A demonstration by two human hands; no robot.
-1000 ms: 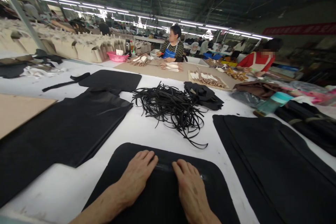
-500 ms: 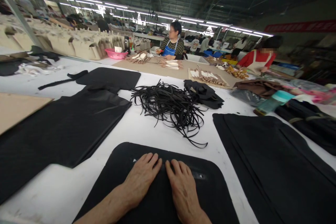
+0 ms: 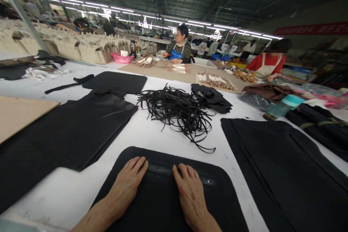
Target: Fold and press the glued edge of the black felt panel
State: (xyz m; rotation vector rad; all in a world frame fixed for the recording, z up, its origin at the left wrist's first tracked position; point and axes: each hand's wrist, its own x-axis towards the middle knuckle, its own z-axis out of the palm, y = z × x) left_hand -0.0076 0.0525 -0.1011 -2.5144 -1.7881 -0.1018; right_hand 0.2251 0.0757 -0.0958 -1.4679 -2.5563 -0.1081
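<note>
In the head view, we see the black panel (image 3: 160, 203) at the bottom centre of the frame, upon the white table (image 3: 160, 139). Our left hand (image 3: 126, 181) and right hand (image 3: 190, 190) rest on it, backs upward, well apart, fingers close together and grasping nothing. Between them a shiny band (image 3: 161, 170) is visible. We judge the present step is smoothing or pressing; the next move probably calls for even pressure along this band, without shifting the panel.

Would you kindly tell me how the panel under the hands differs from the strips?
The panel is broad, the strips narrow and curling. The panel lies spread out, while the strips lie tangled in a heap. The left hand and right hand rest on the panel; neither touches the strips. Panel and strips are both black.
</note>
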